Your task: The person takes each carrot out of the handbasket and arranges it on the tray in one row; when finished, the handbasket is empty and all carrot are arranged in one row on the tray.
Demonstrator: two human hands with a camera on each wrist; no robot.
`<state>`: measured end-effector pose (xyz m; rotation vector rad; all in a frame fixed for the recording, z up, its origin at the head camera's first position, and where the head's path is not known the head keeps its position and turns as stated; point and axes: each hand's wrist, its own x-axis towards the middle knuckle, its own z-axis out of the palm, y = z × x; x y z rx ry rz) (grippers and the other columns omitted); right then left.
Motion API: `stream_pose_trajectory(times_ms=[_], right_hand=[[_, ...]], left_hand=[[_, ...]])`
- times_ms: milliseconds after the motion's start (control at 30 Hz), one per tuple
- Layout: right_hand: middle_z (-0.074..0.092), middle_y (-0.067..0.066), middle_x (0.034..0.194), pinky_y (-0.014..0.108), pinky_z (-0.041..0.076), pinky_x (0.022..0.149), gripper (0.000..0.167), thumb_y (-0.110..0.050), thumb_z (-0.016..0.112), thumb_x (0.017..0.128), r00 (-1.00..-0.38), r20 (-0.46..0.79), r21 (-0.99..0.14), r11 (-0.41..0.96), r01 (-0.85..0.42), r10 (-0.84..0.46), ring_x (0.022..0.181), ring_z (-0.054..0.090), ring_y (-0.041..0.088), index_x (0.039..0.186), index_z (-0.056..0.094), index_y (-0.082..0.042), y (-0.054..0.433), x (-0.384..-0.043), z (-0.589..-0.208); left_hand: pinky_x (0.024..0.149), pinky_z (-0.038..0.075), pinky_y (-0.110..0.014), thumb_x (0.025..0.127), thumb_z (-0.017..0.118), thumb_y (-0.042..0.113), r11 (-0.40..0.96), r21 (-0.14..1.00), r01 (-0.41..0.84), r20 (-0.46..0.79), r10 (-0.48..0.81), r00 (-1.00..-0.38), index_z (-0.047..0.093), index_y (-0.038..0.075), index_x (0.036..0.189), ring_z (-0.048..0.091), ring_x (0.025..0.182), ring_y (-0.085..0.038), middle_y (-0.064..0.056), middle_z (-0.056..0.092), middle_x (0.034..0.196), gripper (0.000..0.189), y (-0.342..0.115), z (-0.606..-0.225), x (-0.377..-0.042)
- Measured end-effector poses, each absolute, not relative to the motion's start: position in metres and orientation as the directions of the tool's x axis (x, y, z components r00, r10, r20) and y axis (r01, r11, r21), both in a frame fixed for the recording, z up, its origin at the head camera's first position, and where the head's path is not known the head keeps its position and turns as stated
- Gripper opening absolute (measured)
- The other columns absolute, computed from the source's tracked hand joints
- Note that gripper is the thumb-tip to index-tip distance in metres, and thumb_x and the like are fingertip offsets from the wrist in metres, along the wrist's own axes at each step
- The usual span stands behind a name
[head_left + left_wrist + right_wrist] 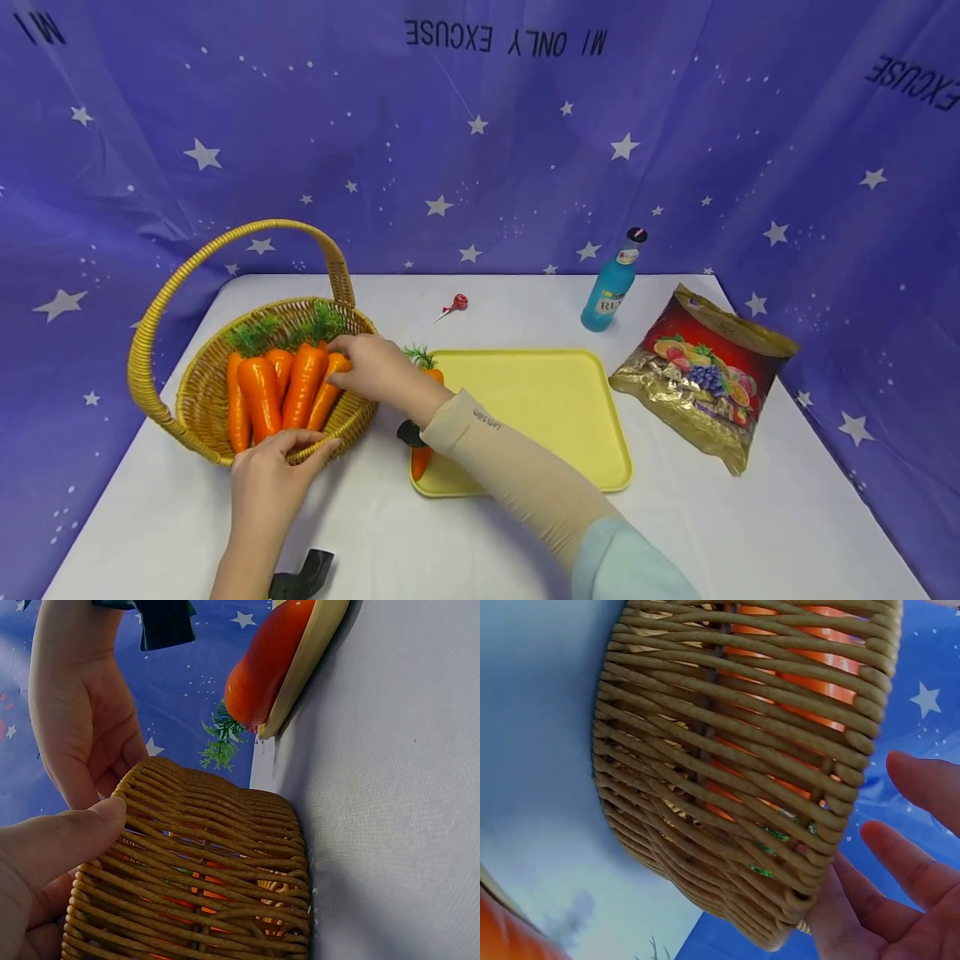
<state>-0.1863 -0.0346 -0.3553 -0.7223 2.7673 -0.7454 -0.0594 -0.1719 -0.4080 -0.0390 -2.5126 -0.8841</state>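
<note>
Several orange carrots (303, 387) with green tops lie in a yellow wicker basket (202, 400) with a tall handle. My left hand (272, 475) grips the basket's near rim, its thumb (67, 840) outside the weave in the left wrist view. Over the basket's right side reaches my right hand (375, 367), fingertips at the rightmost carrot (326, 396). In the right wrist view this hand's fingers (904, 859) are spread apart above the rim, with no carrot seen between them; the lower ones are partly hidden behind the wicker.
A yellow tray (540, 417) sits right of the basket, with one carrot (422, 462) along its left edge, partly covered by the right wrist. Behind are a red lollipop (460, 302) and a blue bottle (609, 292). A red and gold candy bag (701, 375) lies at right.
</note>
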Motion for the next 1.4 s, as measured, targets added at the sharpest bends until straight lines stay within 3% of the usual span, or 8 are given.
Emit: stream_pose_trajectory(times_ms=[467, 967, 1400], right_hand=[[0.063, -0.008, 0.122, 0.019, 0.046, 0.079, 0.047, -0.037, 0.068, 0.090, -0.871, -0.076, -0.507, 0.771, -0.385, -0.485, 0.100, 0.060, 0.005, 0.133, 0.057, -0.021, -0.048, -0.191, -0.361], [0.066, -0.009, 0.112, 0.018, 0.046, 0.076, 0.047, -0.043, 0.067, 0.089, -0.880, -0.093, -0.463, 0.803, -0.376, -0.465, 0.094, 0.061, 0.004, 0.130, 0.058, -0.023, -0.060, -0.196, -0.370], [0.064, -0.008, 0.117, 0.021, 0.046, 0.082, 0.050, -0.051, 0.062, 0.090, -0.891, -0.093, -0.408, 0.834, -0.373, -0.444, 0.103, 0.060, 0.008, 0.132, 0.058, -0.024, -0.073, -0.205, -0.372]], left_hand=[[0.075, 0.034, -0.046, 0.062, 0.090, 0.014, 0.796, 0.575, 0.188, 0.465, -0.128, -0.876, 0.073, 0.006, 0.075, 0.064, 0.065, -0.031, -0.007, 0.069, 0.066, 0.023, -0.173, -0.412, -0.059], [0.077, 0.035, -0.047, 0.064, 0.089, 0.015, 0.804, 0.569, 0.171, 0.447, -0.128, -0.885, 0.073, 0.006, 0.076, 0.065, 0.067, -0.031, -0.008, 0.070, 0.069, 0.022, -0.173, -0.412, -0.059], [0.077, 0.034, -0.046, 0.064, 0.089, 0.015, 0.805, 0.566, 0.181, 0.453, -0.119, -0.884, 0.073, 0.006, 0.076, 0.065, 0.067, -0.031, -0.008, 0.070, 0.071, 0.022, -0.174, -0.413, -0.059]])
